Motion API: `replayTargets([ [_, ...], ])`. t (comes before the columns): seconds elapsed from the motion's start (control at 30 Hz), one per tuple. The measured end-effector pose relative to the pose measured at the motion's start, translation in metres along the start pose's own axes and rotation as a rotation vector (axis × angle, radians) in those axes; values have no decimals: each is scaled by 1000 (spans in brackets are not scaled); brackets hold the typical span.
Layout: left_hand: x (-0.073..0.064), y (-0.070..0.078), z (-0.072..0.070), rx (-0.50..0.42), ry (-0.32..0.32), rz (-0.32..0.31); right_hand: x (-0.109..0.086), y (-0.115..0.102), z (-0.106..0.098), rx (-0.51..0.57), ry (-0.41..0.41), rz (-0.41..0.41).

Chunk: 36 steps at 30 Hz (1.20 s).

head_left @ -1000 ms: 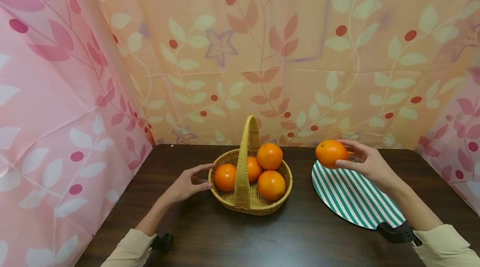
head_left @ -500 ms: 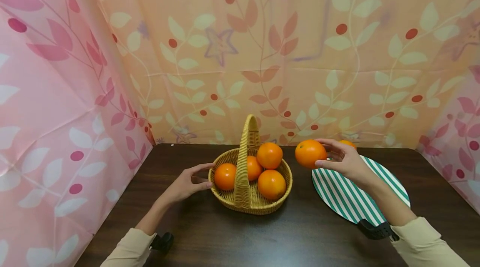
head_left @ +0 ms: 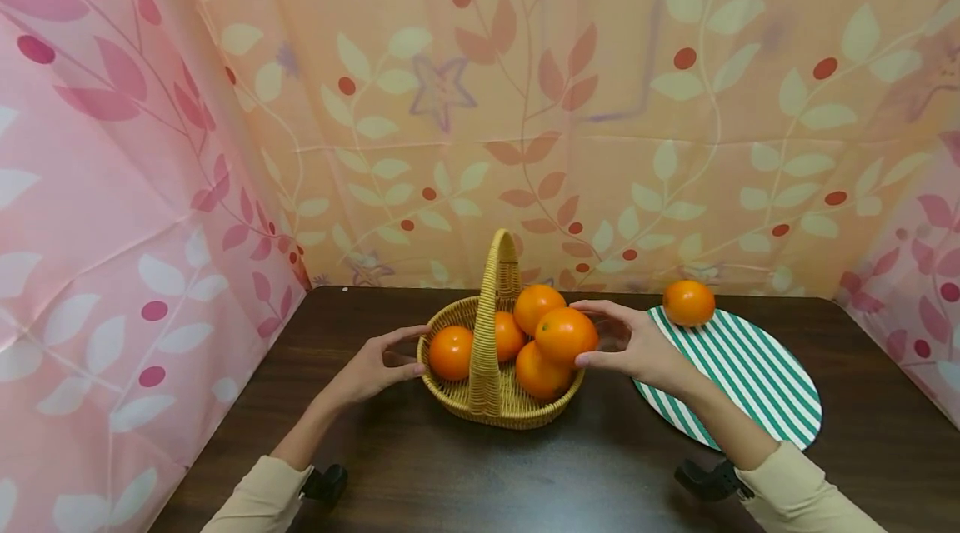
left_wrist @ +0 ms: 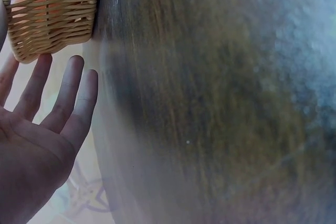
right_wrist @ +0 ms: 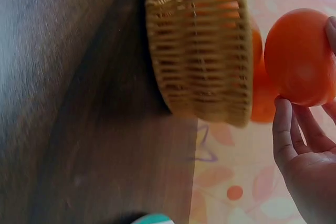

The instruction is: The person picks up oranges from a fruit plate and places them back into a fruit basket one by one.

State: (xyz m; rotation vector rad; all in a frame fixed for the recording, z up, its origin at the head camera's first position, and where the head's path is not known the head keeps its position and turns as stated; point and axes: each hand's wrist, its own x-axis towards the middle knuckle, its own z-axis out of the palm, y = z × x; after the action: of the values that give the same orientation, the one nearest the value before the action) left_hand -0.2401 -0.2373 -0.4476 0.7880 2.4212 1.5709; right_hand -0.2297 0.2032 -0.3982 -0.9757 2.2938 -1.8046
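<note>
My right hand (head_left: 637, 343) holds an orange (head_left: 566, 336) between thumb and fingers, over the right side of a wicker basket (head_left: 487, 350). In the right wrist view, the held orange (right_wrist: 299, 56) is just beyond the basket's rim (right_wrist: 244, 51). Several oranges lie in the basket; one orange (head_left: 451, 354) sits left of the handle, others to its right, partly hidden by the held one. At the basket's left side, my left hand (head_left: 378, 368) touches the rim with its fingertips. Its fingers look extended in the left wrist view, near the woven wall (left_wrist: 50, 22).
A green-and-white striped oval placemat (head_left: 765, 371) lies on the right of the dark wooden table (head_left: 525, 483). One more orange (head_left: 688, 303) sits at its far edge. Patterned cloth (head_left: 450, 100) hangs behind the table and at both sides.
My right hand has carried the orange leftward from above the placemat to above the basket, uncovering the orange on the placemat. The left hand and the basket have stayed in place.
</note>
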Motion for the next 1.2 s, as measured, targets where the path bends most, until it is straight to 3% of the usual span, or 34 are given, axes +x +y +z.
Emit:
replayTargets([
  [0.37,-1,0,0,4,0,-11,3,-1,25,6,-55,-118],
  [0.93,-2,0,0,-6,-4,-17,11,-2,32,-18,-81,-120],
  [1.2,-1,0,0,-9,-11,-3,15,-6,36,-84,-99,-135],
])
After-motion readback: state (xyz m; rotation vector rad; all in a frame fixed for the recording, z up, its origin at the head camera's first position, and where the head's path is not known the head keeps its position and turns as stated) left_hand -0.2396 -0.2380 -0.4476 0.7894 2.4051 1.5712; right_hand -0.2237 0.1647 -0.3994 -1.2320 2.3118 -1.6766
